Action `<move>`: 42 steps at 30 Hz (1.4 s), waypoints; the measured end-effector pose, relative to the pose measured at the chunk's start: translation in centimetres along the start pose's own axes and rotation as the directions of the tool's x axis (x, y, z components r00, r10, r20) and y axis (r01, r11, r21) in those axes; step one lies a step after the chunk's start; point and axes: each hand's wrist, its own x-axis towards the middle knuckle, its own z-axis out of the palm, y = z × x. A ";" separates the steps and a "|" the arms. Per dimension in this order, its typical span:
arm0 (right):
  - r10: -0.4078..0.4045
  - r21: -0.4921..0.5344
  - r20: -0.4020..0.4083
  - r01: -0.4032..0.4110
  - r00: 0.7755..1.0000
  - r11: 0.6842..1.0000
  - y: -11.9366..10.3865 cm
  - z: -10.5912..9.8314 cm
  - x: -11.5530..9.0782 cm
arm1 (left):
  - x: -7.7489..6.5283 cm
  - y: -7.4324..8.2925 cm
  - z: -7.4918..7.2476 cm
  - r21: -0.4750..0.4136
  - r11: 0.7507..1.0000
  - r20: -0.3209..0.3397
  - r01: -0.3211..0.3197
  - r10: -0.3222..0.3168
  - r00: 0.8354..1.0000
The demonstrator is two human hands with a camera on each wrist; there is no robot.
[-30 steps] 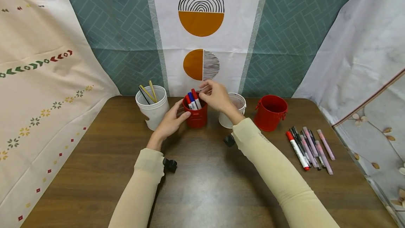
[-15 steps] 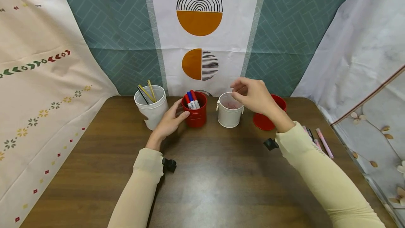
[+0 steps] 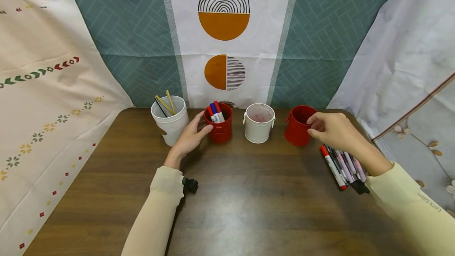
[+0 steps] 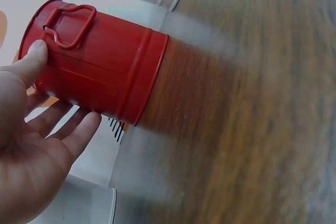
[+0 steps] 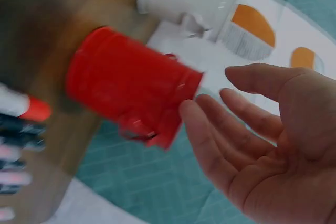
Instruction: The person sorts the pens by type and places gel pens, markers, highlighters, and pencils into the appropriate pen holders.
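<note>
My left hand [image 3: 188, 139] holds the side of a small red pail [image 3: 220, 136] that stands at the back of the table. In the left wrist view its thumb lies near the wire handle [image 4: 71, 27] and its fingers reach round behind. Red-capped and blue-capped markers [image 3: 216, 114] poke out of this pail. My right hand [image 3: 334, 130], fingers loosely bent and holding nothing, hovers by the rim of a second red pail [image 3: 297, 133]. In the right wrist view the fingertips overlap that rim. Below the hand lies a pile of pens [image 3: 343, 163], partly covered by the wrist.
Between the red pails stands a white pail [image 3: 257, 130] with side handles. A white container [image 3: 174, 127] with gold and black pencils [image 3: 164, 105] stands left of my left hand. One red-capped marker [image 3: 332, 167] lies along the pile's left edge. Fabric hangs behind the table.
My right hand has swept rightward from above the marker-filled red pail, past the white pail, to the far red pail. The left hand has stayed at its pail.
</note>
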 end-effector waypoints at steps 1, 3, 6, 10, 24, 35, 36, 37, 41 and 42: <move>0.009 -0.014 0.019 -0.009 1.000 1.000 0.5 0.1 -0.3 | 0.0 -0.1 0.0 0.002 1.000 -0.002 0.001 -0.001 1.000; 0.029 -0.048 0.064 -0.026 0.998 0.999 1.5 0.5 -1.0 | 0.0 -0.2 0.0 0.008 1.000 -0.006 0.001 -0.001 1.000; 0.049 -0.117 0.128 -0.034 0.991 0.992 2.9 1.2 -1.9 | 0.1 -0.3 0.0 0.022 1.000 -0.013 -0.004 0.004 1.000; 0.083 -0.207 0.193 -0.042 0.978 0.977 4.5 2.1 -3.0 | 0.1 -0.4 0.0 0.021 1.000 -0.010 -0.004 0.005 1.000; 0.197 -0.278 0.248 -0.125 0.948 0.952 5.8 4.0 -4.3 | 0.2 -0.4 0.0 0.031 0.999 -0.012 0.016 -0.016 1.000; 0.202 -0.221 0.274 -0.142 0.940 0.965 5.5 5.4 -4.4 | 0.2 -0.5 0.0 0.036 0.999 -0.013 0.020 -0.020 1.000; 0.197 -0.218 0.274 -0.138 0.941 0.966 5.5 5.5 -4.4 | 0.1 -0.5 0.0 0.035 0.999 -0.012 0.018 -0.017 1.000; 0.193 -0.213 0.274 -0.136 0.942 0.967 5.4 5.6 -4.4 | 0.1 -0.5 0.0 0.032 0.999 -0.012 0.015 -0.015 1.000; 0.172 -0.203 0.273 -0.118 0.946 0.972 5.4 5.7 -4.2 | 0.1 -0.3 0.0 0.029 0.999 -0.013 0.014 -0.013 1.000; 0.168 -0.196 0.275 -0.115 0.947 0.974 5.3 5.7 -4.2 | 0.1 -0.3 0.0 0.028 1.000 -0.013 0.014 -0.013 1.000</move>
